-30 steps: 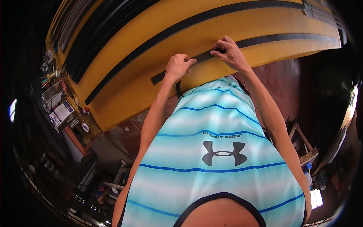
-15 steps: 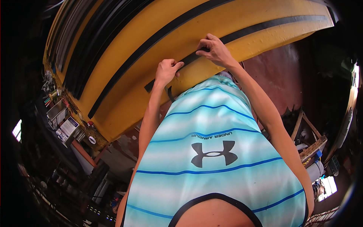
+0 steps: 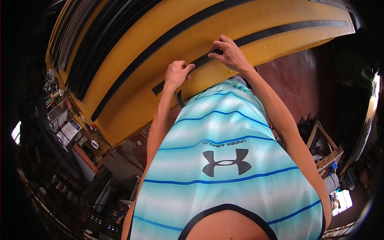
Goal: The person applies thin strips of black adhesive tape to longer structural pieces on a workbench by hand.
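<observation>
A long, flat black strip (image 3: 276, 30) lies along the near side of a yellow tabletop (image 3: 132, 96). My left hand (image 3: 177, 74) is closed on it a little in from its left end, thumb and fingers pinched at its edge. Farther right along the same strip, my right hand (image 3: 229, 53) has thumb and curled fingers pinched round it. A short stretch of strip shows between the two hands. A small dark curved piece (image 3: 180, 98) hangs at the table's front edge, below my left wrist.
Another black strip (image 3: 138, 64) lies beyond, roughly parallel. Several more dark strips (image 3: 100, 44) are bunched at the far left of the table. Boxes and papers (image 3: 69, 132) stand off the table's left end. A wooden frame (image 3: 326, 138) is at the right.
The view has shifted very slightly. Both hands keep nearly the same places on the black strip.
</observation>
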